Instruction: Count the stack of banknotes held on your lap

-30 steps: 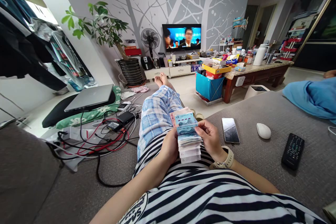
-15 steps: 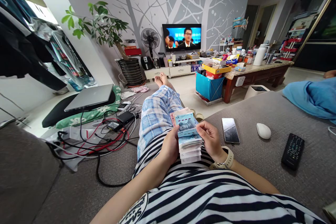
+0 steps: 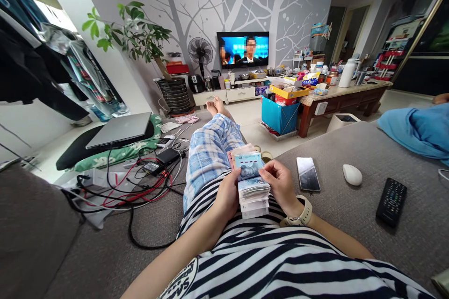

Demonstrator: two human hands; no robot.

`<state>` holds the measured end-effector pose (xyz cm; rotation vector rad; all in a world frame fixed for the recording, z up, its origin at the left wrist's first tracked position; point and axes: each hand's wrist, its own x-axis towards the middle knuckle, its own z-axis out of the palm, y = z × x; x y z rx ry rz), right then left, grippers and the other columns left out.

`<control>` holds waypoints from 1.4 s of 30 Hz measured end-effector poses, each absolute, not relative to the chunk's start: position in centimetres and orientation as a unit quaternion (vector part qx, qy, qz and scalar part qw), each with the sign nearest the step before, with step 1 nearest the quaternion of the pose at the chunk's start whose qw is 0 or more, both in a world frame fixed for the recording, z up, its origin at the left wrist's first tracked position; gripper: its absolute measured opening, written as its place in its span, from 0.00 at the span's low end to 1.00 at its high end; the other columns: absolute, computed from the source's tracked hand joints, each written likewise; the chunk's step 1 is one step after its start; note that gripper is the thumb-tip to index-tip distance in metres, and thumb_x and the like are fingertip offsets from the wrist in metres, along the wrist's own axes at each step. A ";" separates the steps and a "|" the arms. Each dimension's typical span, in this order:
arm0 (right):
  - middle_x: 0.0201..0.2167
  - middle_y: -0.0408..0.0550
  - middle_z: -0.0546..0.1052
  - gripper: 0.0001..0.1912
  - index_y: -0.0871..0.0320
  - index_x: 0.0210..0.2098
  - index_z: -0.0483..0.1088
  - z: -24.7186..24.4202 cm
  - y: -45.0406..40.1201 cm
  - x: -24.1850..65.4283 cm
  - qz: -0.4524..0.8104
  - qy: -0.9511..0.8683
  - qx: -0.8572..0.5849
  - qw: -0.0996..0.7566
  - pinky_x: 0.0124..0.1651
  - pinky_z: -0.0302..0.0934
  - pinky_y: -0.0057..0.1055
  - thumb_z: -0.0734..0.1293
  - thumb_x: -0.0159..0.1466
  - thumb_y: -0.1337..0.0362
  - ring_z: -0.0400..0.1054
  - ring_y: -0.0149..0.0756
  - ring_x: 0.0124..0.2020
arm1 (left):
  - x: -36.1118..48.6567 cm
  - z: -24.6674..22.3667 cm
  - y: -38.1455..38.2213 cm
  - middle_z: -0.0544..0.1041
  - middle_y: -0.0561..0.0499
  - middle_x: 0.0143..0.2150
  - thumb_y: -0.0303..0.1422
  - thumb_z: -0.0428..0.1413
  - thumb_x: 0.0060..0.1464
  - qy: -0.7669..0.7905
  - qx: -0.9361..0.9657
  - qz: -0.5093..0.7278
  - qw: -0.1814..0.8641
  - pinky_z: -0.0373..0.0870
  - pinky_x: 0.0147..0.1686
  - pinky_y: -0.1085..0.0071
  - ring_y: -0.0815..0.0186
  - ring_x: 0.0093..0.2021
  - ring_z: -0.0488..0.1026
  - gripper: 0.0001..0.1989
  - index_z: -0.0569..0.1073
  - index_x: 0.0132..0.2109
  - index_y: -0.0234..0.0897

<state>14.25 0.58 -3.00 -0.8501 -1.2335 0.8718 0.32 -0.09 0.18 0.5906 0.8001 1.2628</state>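
A thick stack of banknotes (image 3: pixel 254 195) lies over my lap, its lower ends fanned toward my belly. My left hand (image 3: pixel 228 194) is closed on the left side of the stack, thumb on top. Between finger and thumb, my right hand (image 3: pixel 278 182) pinches the right edge of a blue banknote (image 3: pixel 249 167) marked 10, which stands out flat beyond the stack. Pinkish banknotes (image 3: pixel 234 153) show behind it. A pale watch (image 3: pixel 304 210) is on my right wrist.
On the sofa to my right are a phone (image 3: pixel 308 174), a white mouse (image 3: pixel 352 175) and a black remote control (image 3: pixel 391 202). Tangled cables (image 3: pixel 129 187) and a laptop (image 3: pixel 119 130) lie at left. Beyond stand a blue bin (image 3: pixel 278 116) and a loaded coffee table (image 3: pixel 336 96).
The blue banknote, bent over the stack before, now lies flatter with its portrait side showing. My right hand has shifted slightly left with it. My left hand has hardly moved.
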 end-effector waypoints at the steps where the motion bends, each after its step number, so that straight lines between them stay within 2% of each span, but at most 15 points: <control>1: 0.23 0.39 0.66 0.13 0.57 0.27 0.67 -3.1 0.7 14.2 0.386 -0.535 -0.377 0.650 0.29 0.53 0.28 0.72 0.57 0.56 0.57 0.29 0.24 | 0.3 0.1 -0.1 0.83 0.42 0.35 0.30 0.55 0.53 0.359 0.266 0.566 0.693 0.75 0.45 0.60 0.53 0.40 0.80 0.13 0.77 0.44 0.28; 7: 0.26 0.38 0.66 0.16 0.55 0.34 0.65 -3.2 1.0 14.1 0.409 -0.502 -0.372 0.665 0.30 0.56 0.27 0.73 0.55 0.55 0.59 0.30 0.26 | -0.1 -0.4 0.0 0.82 0.44 0.33 0.29 0.60 0.48 0.360 0.288 0.567 0.683 0.74 0.42 0.63 0.55 0.38 0.79 0.11 0.78 0.40 0.29; 13: 0.22 0.38 0.62 0.17 0.57 0.25 0.63 -3.0 0.7 14.3 0.378 -0.555 -0.388 0.632 0.28 0.52 0.28 0.68 0.60 0.52 0.55 0.30 0.24 | -0.1 -0.5 0.0 0.82 0.45 0.31 0.28 0.61 0.46 0.367 0.294 0.570 0.674 0.74 0.40 0.64 0.56 0.35 0.79 0.07 0.77 0.36 0.30; 22: 0.21 0.39 0.63 0.16 0.57 0.25 0.65 -2.7 0.4 14.4 0.365 -0.568 -0.383 0.630 0.28 0.52 0.28 0.67 0.61 0.54 0.55 0.30 0.24 | 0.5 0.4 -0.1 0.82 0.44 0.33 0.29 0.53 0.53 0.377 0.254 0.566 0.688 0.75 0.42 0.62 0.55 0.37 0.80 0.12 0.77 0.43 0.28; 33: 0.21 0.39 0.65 0.15 0.57 0.25 0.66 -2.8 0.6 14.4 0.364 -0.568 -0.376 0.635 0.29 0.54 0.28 0.68 0.61 0.53 0.57 0.30 0.24 | 0.6 0.9 -0.1 0.83 0.46 0.32 0.26 0.53 0.50 0.376 0.238 0.566 0.694 0.76 0.40 0.61 0.55 0.36 0.80 0.15 0.78 0.44 0.29; 42: 0.24 0.41 0.69 0.13 0.57 0.31 0.70 -3.1 0.8 14.3 0.375 -0.562 -0.373 0.636 0.29 0.57 0.29 0.68 0.61 0.53 0.60 0.32 0.25 | 0.6 0.8 -0.1 0.83 0.46 0.33 0.25 0.54 0.48 0.369 0.229 0.566 0.701 0.76 0.40 0.62 0.55 0.36 0.80 0.16 0.78 0.45 0.30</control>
